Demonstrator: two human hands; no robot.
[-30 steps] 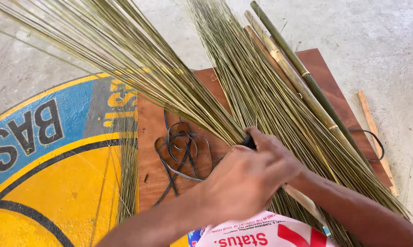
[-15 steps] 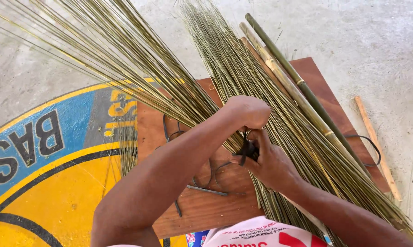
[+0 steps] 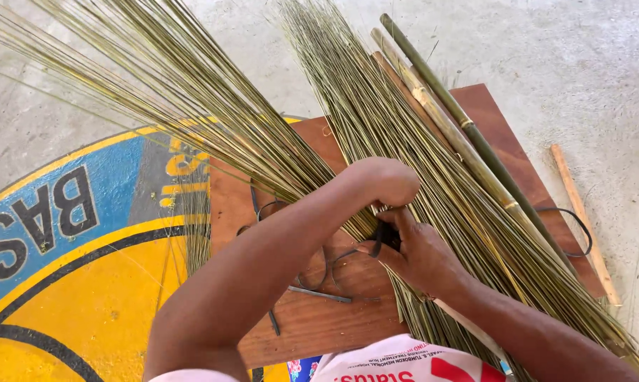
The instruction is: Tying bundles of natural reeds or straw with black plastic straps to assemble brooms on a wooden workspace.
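Observation:
Two fans of thin green-yellow sticks lie across a brown wooden board [image 3: 319,322]: a left bundle [image 3: 192,106] and a right bundle [image 3: 376,127]. My left hand [image 3: 379,180] reaches across from the left, its fingers curled shut over the sticks where the left bundle narrows. Just below it, my right hand [image 3: 418,258] pinches a black band [image 3: 382,237] against the sticks. My left forearm hides part of the board.
Two bamboo poles [image 3: 468,134] lie along the right bundle. Loose black bands [image 3: 312,276] rest on the board, and a black loop [image 3: 581,237] lies at its right edge beside a thin wooden slat [image 3: 581,212]. A yellow and blue painted sheet [image 3: 72,240] sits to the left on the concrete floor.
My left hand has moved up the bundle from the board's middle, uncovering my right hand with the black band. In the last half second both hands have barely shifted.

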